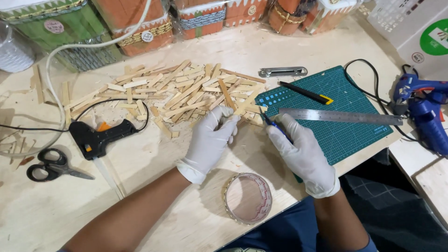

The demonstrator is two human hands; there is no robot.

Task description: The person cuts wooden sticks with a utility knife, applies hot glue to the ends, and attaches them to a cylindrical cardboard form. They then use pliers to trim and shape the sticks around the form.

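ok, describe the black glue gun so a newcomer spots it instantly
Start at the heap of wooden sticks on the pale table. Just below its left end lies the black glue gun, above the scissors. Unlike the blue glue gun at far right, it is black with an orange trigger.

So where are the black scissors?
In the head view, the black scissors lie on the wooden table at the far left, just below-left of the black glue gun, well away from the left hand.
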